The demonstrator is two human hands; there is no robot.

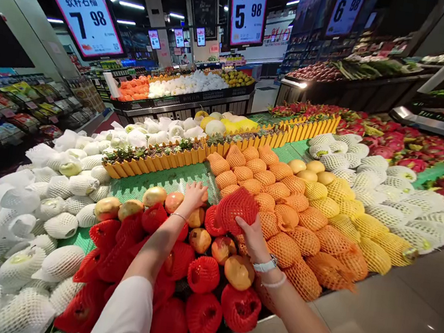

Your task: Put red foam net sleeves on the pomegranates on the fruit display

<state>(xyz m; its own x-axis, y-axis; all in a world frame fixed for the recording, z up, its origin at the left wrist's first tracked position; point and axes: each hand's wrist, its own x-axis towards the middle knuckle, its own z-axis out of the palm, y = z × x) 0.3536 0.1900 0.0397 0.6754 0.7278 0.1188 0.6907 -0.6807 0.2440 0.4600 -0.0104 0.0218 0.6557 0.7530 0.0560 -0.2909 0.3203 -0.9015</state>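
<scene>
My right hand (252, 231) grips a pomegranate in a red foam net (236, 210), lifted a little over the pile, with the thumb on its near side. Farther left, my left hand (196, 196) stretches to the back of the pomegranates, fingers spread and pointing away from me. Just below it lies a bare pomegranate (197, 217); whether the fingers touch a fruit is hard to see. More unwrapped pomegranates, such as the yellowish one (239, 272), lie between my forearms. Around them are several fruits in red nets (203, 315).
Fruit in orange nets (285, 244) and yellow nets (348, 206) lies to the right. White-netted fruit (60, 226) fills the left side. Behind the pile is green matting (162, 177) and a low yellow fence (160, 160) with small plants. Price screens (246, 10) hang overhead.
</scene>
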